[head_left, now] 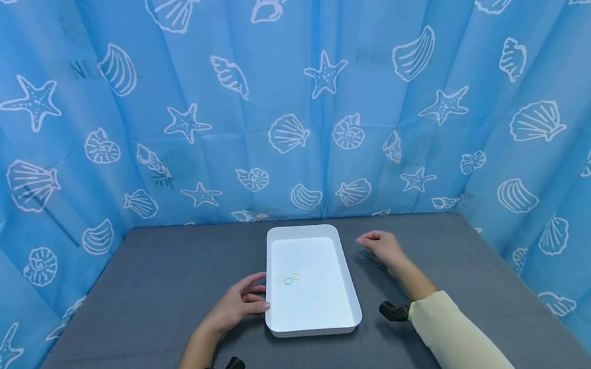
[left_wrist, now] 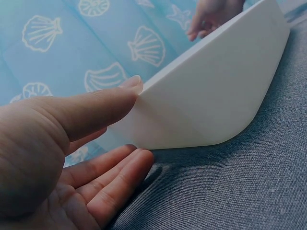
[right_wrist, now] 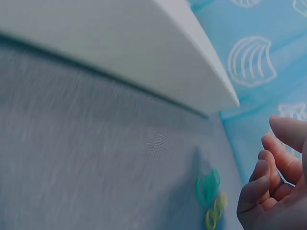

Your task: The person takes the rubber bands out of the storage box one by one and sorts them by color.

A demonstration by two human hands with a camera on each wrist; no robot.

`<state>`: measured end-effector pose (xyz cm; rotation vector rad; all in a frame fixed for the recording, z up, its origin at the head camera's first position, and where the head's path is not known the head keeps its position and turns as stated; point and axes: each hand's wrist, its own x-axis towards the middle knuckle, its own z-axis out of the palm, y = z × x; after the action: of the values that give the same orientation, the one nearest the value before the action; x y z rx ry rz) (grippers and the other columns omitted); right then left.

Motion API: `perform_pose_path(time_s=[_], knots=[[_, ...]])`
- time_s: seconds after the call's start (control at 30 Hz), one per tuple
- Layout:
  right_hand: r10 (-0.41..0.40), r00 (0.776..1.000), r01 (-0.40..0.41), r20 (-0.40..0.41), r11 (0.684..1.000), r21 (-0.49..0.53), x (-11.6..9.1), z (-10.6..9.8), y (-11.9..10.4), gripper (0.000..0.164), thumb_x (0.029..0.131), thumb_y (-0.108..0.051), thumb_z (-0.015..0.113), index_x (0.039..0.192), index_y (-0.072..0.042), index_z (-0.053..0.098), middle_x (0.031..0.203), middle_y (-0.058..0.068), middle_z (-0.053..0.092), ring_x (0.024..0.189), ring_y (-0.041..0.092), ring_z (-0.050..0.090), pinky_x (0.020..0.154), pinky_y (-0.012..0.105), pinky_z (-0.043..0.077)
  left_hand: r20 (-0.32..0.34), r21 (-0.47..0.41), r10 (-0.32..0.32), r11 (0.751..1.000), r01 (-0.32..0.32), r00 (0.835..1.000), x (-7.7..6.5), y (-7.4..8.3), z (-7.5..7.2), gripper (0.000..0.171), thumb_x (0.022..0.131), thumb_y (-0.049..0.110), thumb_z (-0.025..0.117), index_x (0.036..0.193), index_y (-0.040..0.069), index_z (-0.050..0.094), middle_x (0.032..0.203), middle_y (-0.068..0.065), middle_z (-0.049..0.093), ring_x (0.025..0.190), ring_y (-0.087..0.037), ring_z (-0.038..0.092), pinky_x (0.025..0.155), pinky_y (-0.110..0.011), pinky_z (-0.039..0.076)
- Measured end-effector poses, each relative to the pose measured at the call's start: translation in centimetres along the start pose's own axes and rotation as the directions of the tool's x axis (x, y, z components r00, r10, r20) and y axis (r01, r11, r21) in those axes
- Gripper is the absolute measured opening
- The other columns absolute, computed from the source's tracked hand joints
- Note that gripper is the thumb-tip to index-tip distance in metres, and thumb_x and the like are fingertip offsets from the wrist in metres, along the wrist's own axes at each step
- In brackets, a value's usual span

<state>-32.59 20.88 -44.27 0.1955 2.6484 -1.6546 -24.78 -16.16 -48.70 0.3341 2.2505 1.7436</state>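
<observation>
Tray [head_left: 316, 305] meets the loosely spread left hand [head_left: 234, 303] – presumably steadied, not gripped – while bands [right_wrist: 209, 186] lie handily under the right hand [head_left: 383, 247], half-curled, seemingly empty.

One tray [head_left: 320, 324], three rings [head_left: 289, 284] inside, two hands [head_left: 238, 302] [head_left: 385, 250]

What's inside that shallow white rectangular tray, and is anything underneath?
Inside the tray lie two thin yellowish rings and one thin blue ring. Underneath, it covers the grey cloth, so anything there cannot be seen.
</observation>
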Motion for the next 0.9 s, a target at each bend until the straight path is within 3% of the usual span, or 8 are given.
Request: perform_pose_path(time_s=[0.23, 0.37, 0.5, 0.67, 0.9], knots=[[-0.013, 0.998, 0.011, 0.067, 1.0, 0.028, 0.4, 2.0, -2.4, 0.025, 0.096, -0.023, 0.063, 0.108, -0.001, 0.066, 0.098, 0.013, 0.059, 0.073, 0.023, 0.051, 0.068, 0.038, 0.045, -0.004, 0.007, -0.014, 1.0, 0.014, 1.0, 0.2, -0.3, 0.0, 0.074, 0.084, 0.021, 0.078, 0.148, 0.012, 0.04, 0.131, -0.014, 0.055, 0.102, -0.022, 0.061, 0.089, -0.044, 0.047], [-0.013, 0.991, 0.011, 0.134, 1.0, 0.016, 0.4, 3.8, -3.9, 0.022, 0.096, -0.021, 0.063, 0.107, -0.003, 0.066, 0.099, 0.015, 0.059, 0.076, 0.025, 0.054, 0.064, 0.032, 0.045, -0.004, 0.007, -0.012, 1.0, 0.012, 1.0, 0.2, -0.3, -0.1, 0.074, 0.085, 0.021, 0.077, 0.148, 0.011, 0.04, 0.131, -0.014, 0.055, 0.102, -0.023, 0.06, 0.089, -0.044, 0.047], [-0.02, 0.975, 0.019, 0.22, 1.0, 0.007, 0.4, 5.4, -4.8, 0.022, 0.095, -0.02, 0.065, 0.108, -0.002, 0.064, 0.109, 0.021, 0.06, 0.085, 0.031, 0.058, 0.066, 0.033, 0.048, -0.009, 0.01, -0.008, 1.0, 0.009, 1.0, 0.0, -0.1, -0.1, 0.074, 0.085, 0.021, 0.077, 0.148, 0.012, 0.04, 0.131, -0.013, 0.055, 0.102, -0.023, 0.06, 0.09, -0.045, 0.046], [-0.025, 0.951, 0.033, 0.309, 0.999, -0.021, 0.0, 7.0, -5.4, 0.028, 0.094, -0.017, 0.066, 0.116, 0.0, 0.061, 0.104, 0.015, 0.063, 0.089, 0.034, 0.06, 0.071, 0.035, 0.051, -0.004, 0.015, 0.0, 1.0, 0.0, 1.0, -0.1, 0.0, -0.1, 0.074, 0.085, 0.02, 0.077, 0.148, 0.01, 0.04, 0.13, -0.015, 0.055, 0.101, -0.023, 0.061, 0.088, -0.043, 0.047], [-0.059, 0.909, 0.111, 0.413, 0.988, -0.103, -0.5, 8.7, -5.6, 0.038, 0.093, -0.016, 0.067, 0.125, 0.001, 0.057, 0.094, 0.011, 0.062, 0.083, 0.03, 0.062, 0.071, 0.036, 0.051, 0.001, 0.005, 0.002, 1.0, -0.002, 1.0, -0.1, 0.0, -0.1, 0.074, 0.085, 0.019, 0.077, 0.147, 0.009, 0.04, 0.131, -0.016, 0.055, 0.101, -0.023, 0.061, 0.087, -0.042, 0.048]])
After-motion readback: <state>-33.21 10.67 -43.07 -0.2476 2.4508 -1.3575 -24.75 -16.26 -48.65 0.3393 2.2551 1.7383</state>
